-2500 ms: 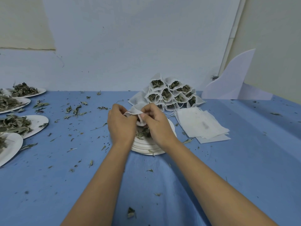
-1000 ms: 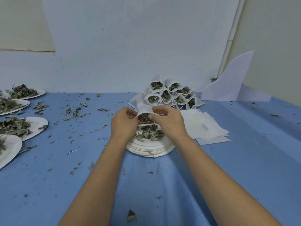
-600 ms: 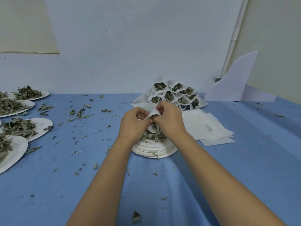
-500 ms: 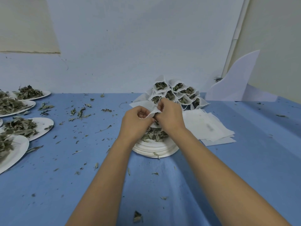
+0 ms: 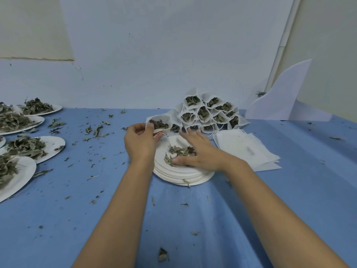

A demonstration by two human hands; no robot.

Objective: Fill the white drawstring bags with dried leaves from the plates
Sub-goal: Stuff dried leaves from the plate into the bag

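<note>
Part-filled bag held up while the other hand reaches for more leaves

The white drawstring bag point(image 5: 160, 123), leaves showing at its mouth, is pinched at the rim by the curled fingers of the left hand point(image 5: 140, 145). Just right of it, the right hand point(image 5: 199, 151) lies flat and spread on the dried leaves point(image 5: 179, 151), gripping nothing. With one pinch, the mouth may sag and spill.

A pale bluish-white wall point(image 5: 173, 45) stands behind the table, with a beige patch point(image 5: 32, 26) at its upper left. A white pipe point(image 5: 283, 41) runs down the corner beside a cream side wall point(image 5: 328, 35). A blue cloth point(image 5: 309, 190) covers the table; a curved white sheet point(image 5: 280, 101) leans in the corner. The light is soft and even.
</note>
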